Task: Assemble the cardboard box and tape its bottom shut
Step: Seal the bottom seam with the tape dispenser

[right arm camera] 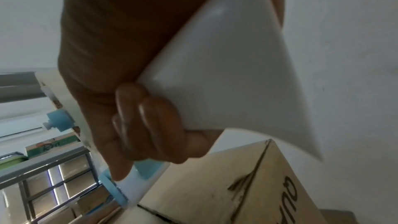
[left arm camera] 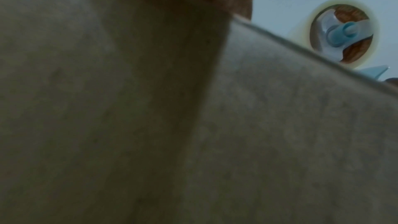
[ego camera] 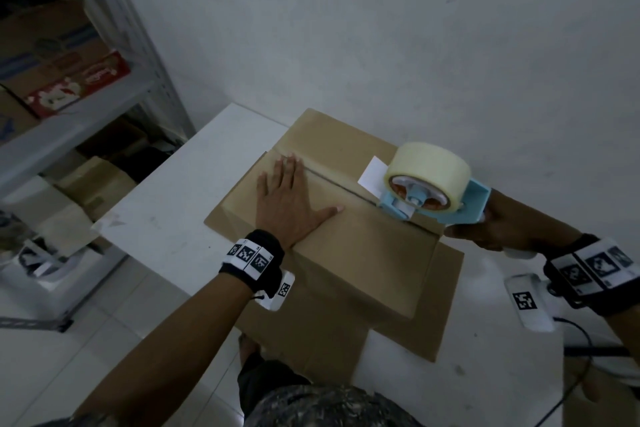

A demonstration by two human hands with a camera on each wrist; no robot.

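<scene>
Sitting bottom-up on the white table, the cardboard box looks light, hollow and springy at its seam; left hand presses flat, fingers straight, while right hand grips the tape dispenser by its handle

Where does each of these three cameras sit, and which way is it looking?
Head: on the head, looking down at the cardboard box, both forearms, left hand flat on it.
Left wrist: pressed near cardboard, thumb edge showing.
Right wrist: along the right hand gripping the tape dispenser.
Shared: box and dispenser.
</scene>
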